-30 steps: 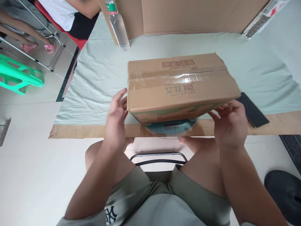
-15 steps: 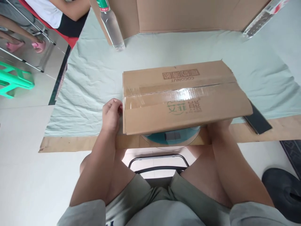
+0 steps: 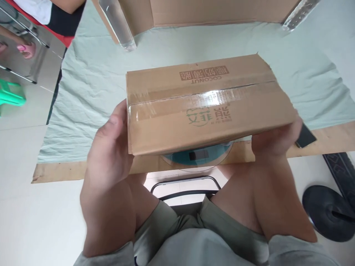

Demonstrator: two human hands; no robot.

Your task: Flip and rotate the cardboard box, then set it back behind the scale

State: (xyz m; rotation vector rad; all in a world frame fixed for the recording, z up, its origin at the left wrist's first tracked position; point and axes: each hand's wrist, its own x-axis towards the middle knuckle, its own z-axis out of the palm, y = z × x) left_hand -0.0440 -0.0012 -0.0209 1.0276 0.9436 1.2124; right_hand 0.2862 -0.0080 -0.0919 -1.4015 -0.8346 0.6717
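Observation:
A flat brown cardboard box [image 3: 161,133] with a taped centre seam and printed lettering is held between my two hands over the table's near edge. My left hand [image 3: 109,144] presses on its left end, thumb at the side and fingers partly hidden behind it. Against the lower right end, my right hand [image 3: 274,138] supports the box from underneath, with most fingers out of sight. Below the box, a round teal scale [image 3: 181,158] with a small display shows in part; the rest of it is covered.
A clear bottle [image 3: 119,26] stands at the back left by a cardboard panel [image 3: 205,13], with another clear container [image 3: 299,16] at the back right. A dark phone [image 3: 306,136] lies right of the box. A person's arm [image 3: 68,4] and a green stool [image 3: 12,94] are at left.
My left hand has opened from a closed pose and taken the box's left end. The box appears raised and nearer, and my right hand now shows at its right end.

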